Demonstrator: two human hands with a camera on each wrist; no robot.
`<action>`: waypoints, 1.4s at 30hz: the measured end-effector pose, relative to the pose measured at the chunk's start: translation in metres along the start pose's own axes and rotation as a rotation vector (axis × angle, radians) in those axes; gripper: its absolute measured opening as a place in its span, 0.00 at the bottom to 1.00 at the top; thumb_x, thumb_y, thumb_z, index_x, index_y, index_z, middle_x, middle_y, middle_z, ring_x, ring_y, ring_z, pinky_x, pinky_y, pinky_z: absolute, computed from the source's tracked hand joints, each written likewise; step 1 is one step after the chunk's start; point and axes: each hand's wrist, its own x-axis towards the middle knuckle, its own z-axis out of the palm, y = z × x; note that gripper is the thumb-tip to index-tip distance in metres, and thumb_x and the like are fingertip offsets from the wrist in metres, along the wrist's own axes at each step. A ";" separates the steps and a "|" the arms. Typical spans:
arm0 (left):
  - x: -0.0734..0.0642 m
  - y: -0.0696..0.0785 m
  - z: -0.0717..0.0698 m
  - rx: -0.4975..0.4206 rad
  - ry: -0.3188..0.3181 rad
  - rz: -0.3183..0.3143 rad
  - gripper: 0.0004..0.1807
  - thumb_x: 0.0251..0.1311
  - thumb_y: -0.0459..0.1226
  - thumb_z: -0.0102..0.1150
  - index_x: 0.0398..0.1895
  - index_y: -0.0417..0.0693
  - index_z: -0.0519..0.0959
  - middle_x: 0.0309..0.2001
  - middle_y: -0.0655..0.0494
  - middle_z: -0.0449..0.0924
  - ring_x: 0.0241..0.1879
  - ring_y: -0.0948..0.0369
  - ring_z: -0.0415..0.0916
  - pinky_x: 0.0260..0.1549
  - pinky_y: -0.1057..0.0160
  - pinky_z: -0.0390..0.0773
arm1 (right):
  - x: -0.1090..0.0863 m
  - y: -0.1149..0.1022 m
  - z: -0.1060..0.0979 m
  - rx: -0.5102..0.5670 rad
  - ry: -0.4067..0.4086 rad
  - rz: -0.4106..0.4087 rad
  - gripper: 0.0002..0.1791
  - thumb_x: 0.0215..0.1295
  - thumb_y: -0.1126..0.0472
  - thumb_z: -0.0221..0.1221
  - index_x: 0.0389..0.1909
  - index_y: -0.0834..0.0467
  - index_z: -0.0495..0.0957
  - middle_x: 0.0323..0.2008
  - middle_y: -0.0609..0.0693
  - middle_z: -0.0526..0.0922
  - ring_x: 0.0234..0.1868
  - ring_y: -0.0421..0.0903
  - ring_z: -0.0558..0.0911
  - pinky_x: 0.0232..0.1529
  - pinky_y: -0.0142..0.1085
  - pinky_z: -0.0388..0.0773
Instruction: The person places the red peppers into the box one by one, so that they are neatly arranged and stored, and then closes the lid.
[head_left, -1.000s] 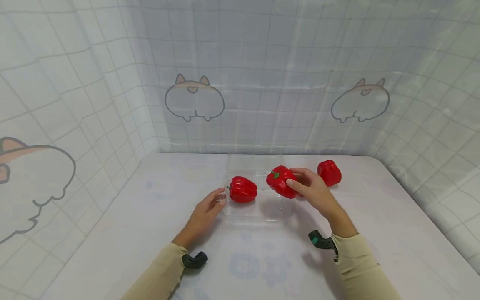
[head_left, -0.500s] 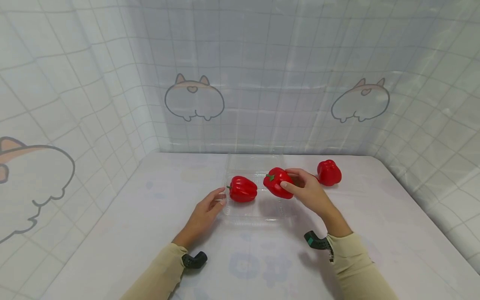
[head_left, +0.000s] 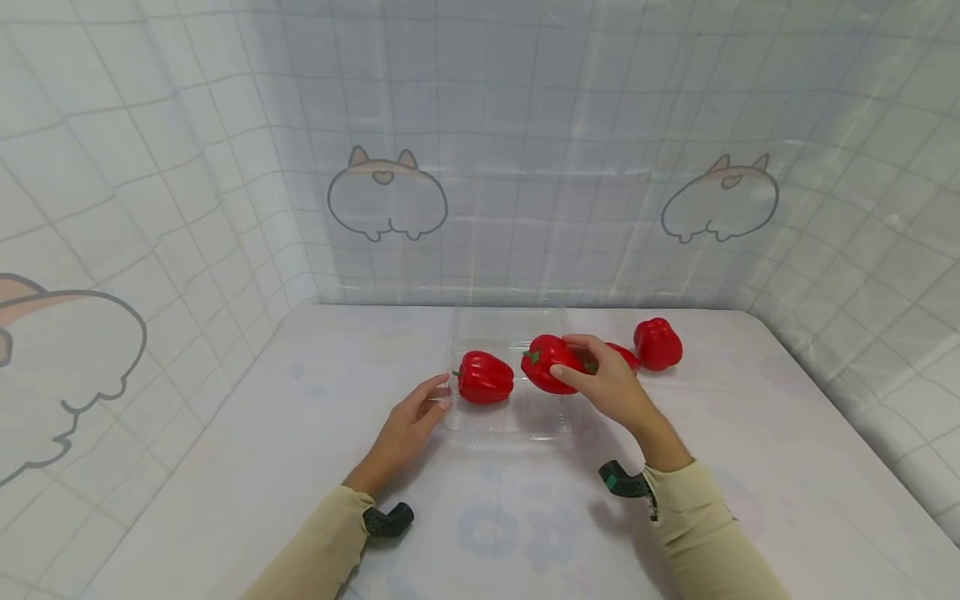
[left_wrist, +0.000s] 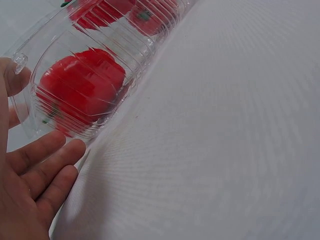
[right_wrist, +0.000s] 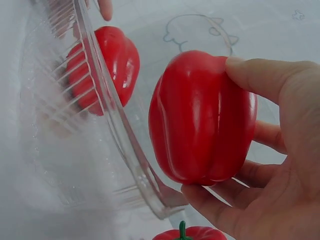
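Note:
My right hand (head_left: 603,383) grips a red bell pepper (head_left: 550,365) with a green stem above the right part of a clear plastic container (head_left: 510,433). In the right wrist view the thumb is on one side of this pepper (right_wrist: 200,120) and the fingers are on the other. Another red bell pepper (head_left: 485,377) lies on its side within the left part of the container. At the left wall, my left hand (head_left: 408,429) holds the rim between thumb and index finger, its other fingers loosely extended outside in the left wrist view.
On the table (head_left: 322,467), right of the container, are a red bell pepper (head_left: 625,357) partly hidden by my right hand and another bell pepper (head_left: 657,343) behind it. The container's clear lid (head_left: 510,321) is folded back toward the rear curtain (head_left: 525,233).
The right hand has moved left with its bell pepper, further over the container. The pepper behind that hand has become more visible. The left hand and the container have stayed in place.

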 end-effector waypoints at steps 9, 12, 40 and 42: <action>-0.001 0.000 -0.001 -0.003 0.004 0.003 0.27 0.74 0.46 0.53 0.75 0.62 0.65 0.63 0.57 0.75 0.61 0.55 0.74 0.61 0.45 0.73 | 0.006 -0.005 0.006 -0.055 -0.012 -0.016 0.40 0.58 0.49 0.72 0.69 0.53 0.67 0.61 0.54 0.75 0.60 0.56 0.74 0.48 0.49 0.83; -0.001 0.000 -0.001 -0.003 0.003 0.000 0.27 0.74 0.46 0.53 0.75 0.63 0.65 0.63 0.57 0.75 0.60 0.56 0.74 0.60 0.46 0.74 | 0.009 -0.005 0.008 -0.078 -0.028 -0.031 0.39 0.59 0.50 0.71 0.69 0.54 0.67 0.61 0.54 0.75 0.59 0.55 0.74 0.49 0.49 0.83; -0.001 -0.001 0.000 -0.014 0.001 0.015 0.27 0.74 0.46 0.53 0.74 0.63 0.66 0.63 0.57 0.75 0.61 0.55 0.74 0.61 0.46 0.73 | 0.010 -0.009 0.025 -0.360 -0.075 -0.061 0.40 0.57 0.51 0.72 0.71 0.47 0.69 0.60 0.55 0.69 0.59 0.54 0.73 0.47 0.49 0.84; -0.001 -0.001 0.000 -0.012 0.002 0.012 0.27 0.74 0.46 0.53 0.74 0.63 0.66 0.63 0.57 0.75 0.60 0.56 0.74 0.61 0.46 0.73 | 0.010 -0.009 0.025 -0.367 -0.074 -0.067 0.39 0.58 0.52 0.72 0.71 0.48 0.69 0.61 0.55 0.69 0.59 0.55 0.73 0.47 0.49 0.84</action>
